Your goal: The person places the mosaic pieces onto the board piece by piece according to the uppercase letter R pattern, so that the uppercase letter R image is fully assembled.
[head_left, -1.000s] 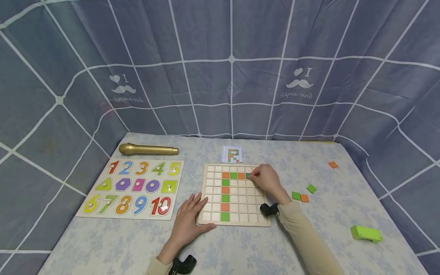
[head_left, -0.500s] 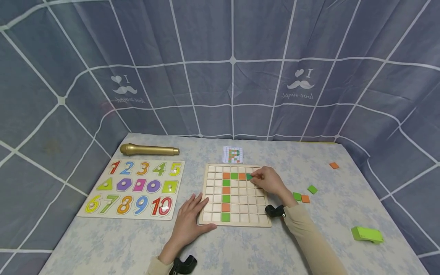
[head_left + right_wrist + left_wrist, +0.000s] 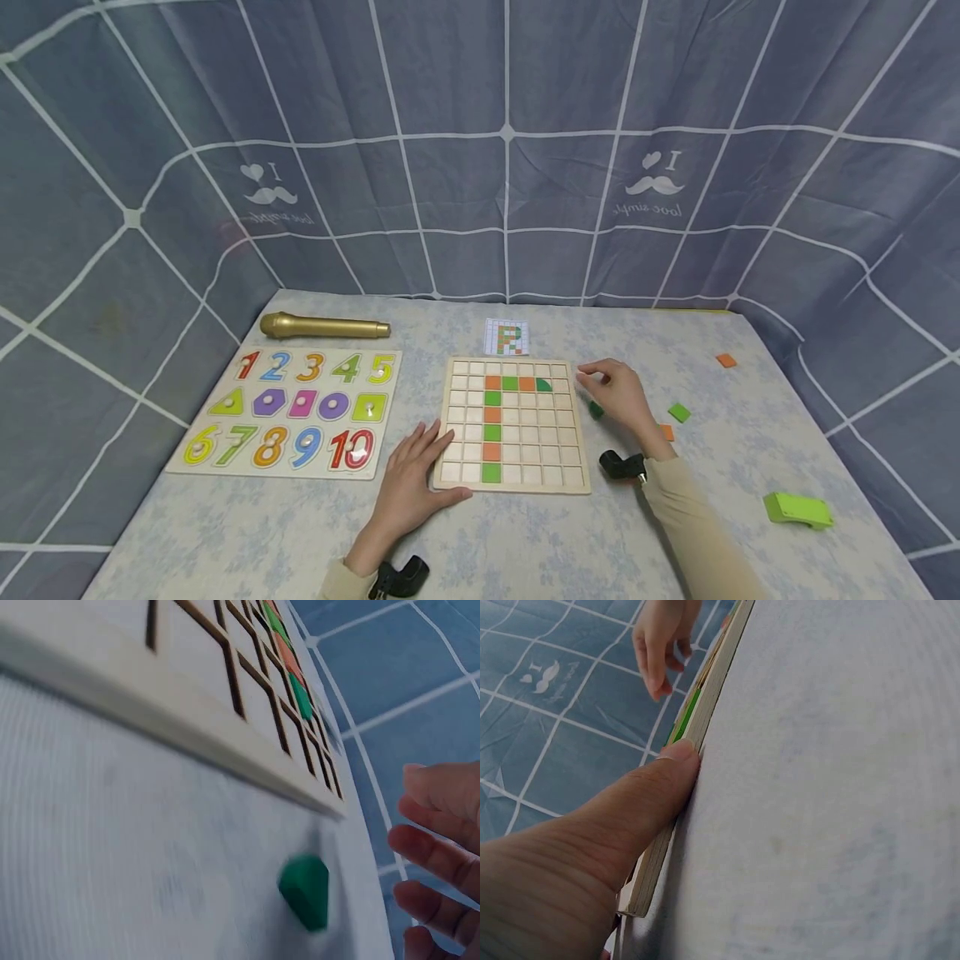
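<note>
My left hand (image 3: 411, 487) rests at the near left corner of a wooden grid board (image 3: 587, 479), fingers straight along its side. In the left wrist view its thumb (image 3: 641, 796) presses the front edge. Orange and green square tiles form a column and a top row in the grid, ending at a dark green rounded tile (image 3: 543, 385). My right hand (image 3: 621, 400) hovers just beyond the board's right edge, fingers loosely bent and holding nothing. Below its fingers, another dark green tile (image 3: 306, 892) lies on the table.
Loose green (image 3: 679, 412) and orange tiles (image 3: 726, 360) lie to the right, with a bright green block (image 3: 798, 510) nearer. A pattern card (image 3: 507, 337) lies behind the board. A number puzzle (image 3: 281, 475) and a gold microphone (image 3: 326, 326) occupy the left.
My right hand has let go of the dark green rounded tile in the top row and moved right, off the board. The left hand stays where it was.
</note>
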### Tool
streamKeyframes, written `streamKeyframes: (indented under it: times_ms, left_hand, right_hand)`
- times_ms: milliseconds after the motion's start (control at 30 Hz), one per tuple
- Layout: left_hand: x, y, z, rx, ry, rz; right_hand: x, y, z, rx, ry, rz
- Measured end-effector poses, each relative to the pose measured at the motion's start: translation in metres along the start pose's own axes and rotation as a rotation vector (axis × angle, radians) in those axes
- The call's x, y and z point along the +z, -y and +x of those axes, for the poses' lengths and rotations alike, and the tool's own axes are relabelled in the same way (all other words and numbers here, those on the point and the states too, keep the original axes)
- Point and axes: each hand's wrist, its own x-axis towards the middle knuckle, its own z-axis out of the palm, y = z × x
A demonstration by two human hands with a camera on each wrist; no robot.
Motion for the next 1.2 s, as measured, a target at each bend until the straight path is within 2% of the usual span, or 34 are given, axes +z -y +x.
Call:
streamKeyframes:
  times_ms: [133, 267, 533, 767, 1200]
  left_hand:
    - [-0.001, 0.0, 0.0, 0.001, -0.002, 0.004]
    - [-0.001, 0.001, 0.0, 0.0, -0.002, 0.004]
    - [0.0, 0.003, 0.0, 0.004, -0.012, 0.008]
    - [0.0, 0.003, -0.001, 0.006, -0.013, -0.002]
    - [0.002, 0.002, 0.0, 0.005, -0.007, 0.002]
  right_hand:
    - [-0.017, -0.011, -0.007, 0.028, -0.11, -0.025]
    - [-0.033, -0.022, -0.015, 0.108, -0.191, -0.05]
    - [-0.058, -0.039, -0.029, 0.307, -0.27, -0.082]
    - [-0.07, -0.045, -0.039, 0.404, -0.279, -0.112]
    - [-0.077, -0.053, -0.051, 0.483, -0.185, -0.153]
